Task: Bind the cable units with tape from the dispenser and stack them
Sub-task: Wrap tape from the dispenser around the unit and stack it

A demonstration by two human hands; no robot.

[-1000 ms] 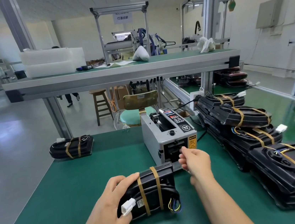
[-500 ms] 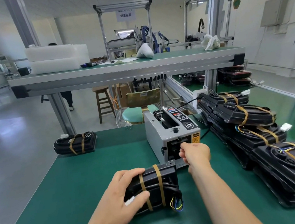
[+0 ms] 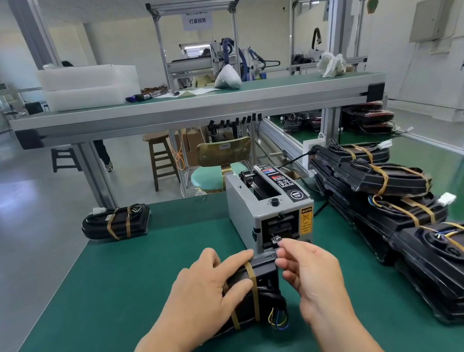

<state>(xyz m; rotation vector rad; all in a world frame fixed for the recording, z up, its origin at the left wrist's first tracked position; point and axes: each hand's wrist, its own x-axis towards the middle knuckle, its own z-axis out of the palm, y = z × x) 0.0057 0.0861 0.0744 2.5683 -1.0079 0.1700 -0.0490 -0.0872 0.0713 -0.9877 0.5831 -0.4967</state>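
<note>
Tape outlet on the near face of the tape dispenser sits just beyond the right hand. Thumb and forefinger are drawn together beside the slot and the other fingers are curled. Whether a strip is pinched between them cannot be told.

Cable unit lies on the green bench mat, just near of the dispenser and immediately left of the right hand. Left hand presses flat on the unit's top, fingers straight and spread, covering its left part.

Two brown tape bands cross the unit near-to-far; its long axis appears to run left-right. A new strip would therefore travel a short way near and left from the outlet. Stack of bound units stands at right, nearer the right hand.
</note>
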